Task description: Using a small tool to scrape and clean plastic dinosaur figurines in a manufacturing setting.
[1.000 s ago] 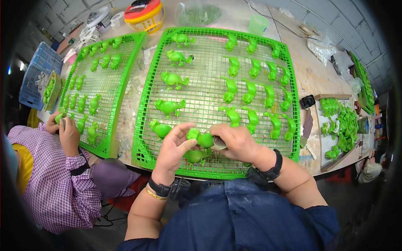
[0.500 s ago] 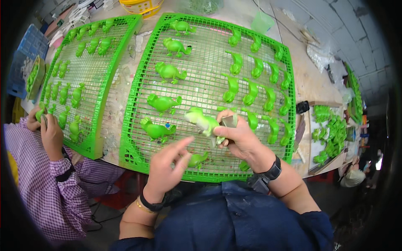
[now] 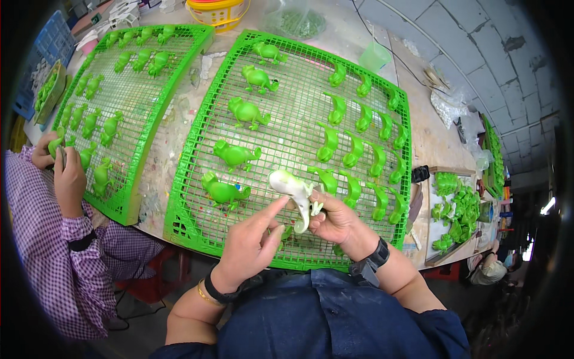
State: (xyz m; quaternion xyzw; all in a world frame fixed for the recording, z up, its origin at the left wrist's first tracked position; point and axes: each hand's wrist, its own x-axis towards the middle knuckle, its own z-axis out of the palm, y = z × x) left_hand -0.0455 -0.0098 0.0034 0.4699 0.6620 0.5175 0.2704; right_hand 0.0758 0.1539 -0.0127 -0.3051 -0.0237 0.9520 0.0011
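Head view: right hand [image 3: 335,218] grasps a pale toy figure [image 3: 294,190] above the green grid tray [image 3: 191,215] near edge; left hand [image 3: 254,239], fingers loose, touches it; bare grid lies alongside.

Worktable [image 3: 179,128], pale and paint-speckled. Directly on it: large green grid tray [image 3: 287,140], the landmark. Left of it, a second green grid tray [image 3: 128,102]. Beyond its far edge, a yellow tub [image 3: 218,11] and a green cup [image 3: 375,57]. To its right, a clear plastic bag [image 3: 449,105].
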